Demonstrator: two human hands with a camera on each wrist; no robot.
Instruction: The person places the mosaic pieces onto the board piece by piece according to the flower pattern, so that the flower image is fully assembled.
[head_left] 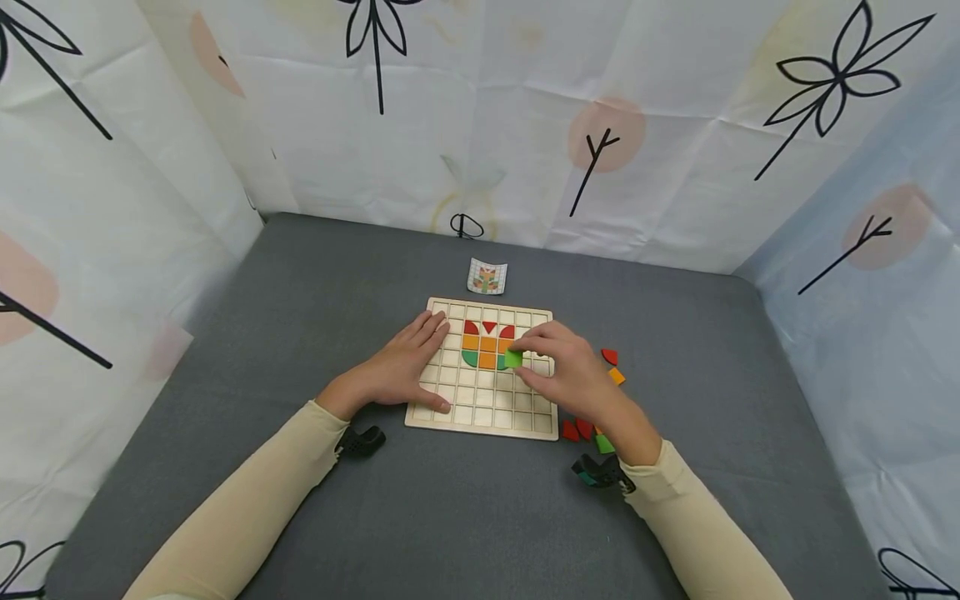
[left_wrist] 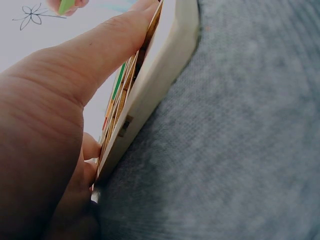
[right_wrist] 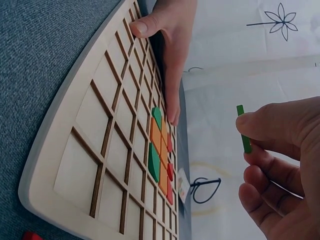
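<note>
A wooden grid board (head_left: 480, 431) lies on the grey table. My left hand (head_left: 397, 362) rests along its left edge, fingers spread, the thumb (left_wrist: 107, 52) at the rim in the left wrist view. My right hand (head_left: 573, 371) pinches a light green tile (head_left: 513, 358) between thumb and fingers, over the board's right half. Seen from the right wrist, this tile (right_wrist: 243, 129) is held edge-on, raised off the grid. Set in the cells are several orange squares (head_left: 487, 342), dark green rounded pieces (right_wrist: 154, 162), red rounded pieces (head_left: 471, 327) and a red triangle (head_left: 489, 327).
Behind the board lies a small card (head_left: 487, 277) with a coloured grid pattern. Loose pieces lie right of the board: a red one (head_left: 609, 357), an orange one (head_left: 617, 376), and near the front corner more red ones (head_left: 570, 430) and a green one (head_left: 604, 443). Printed cloth (head_left: 525, 167) hangs around the table.
</note>
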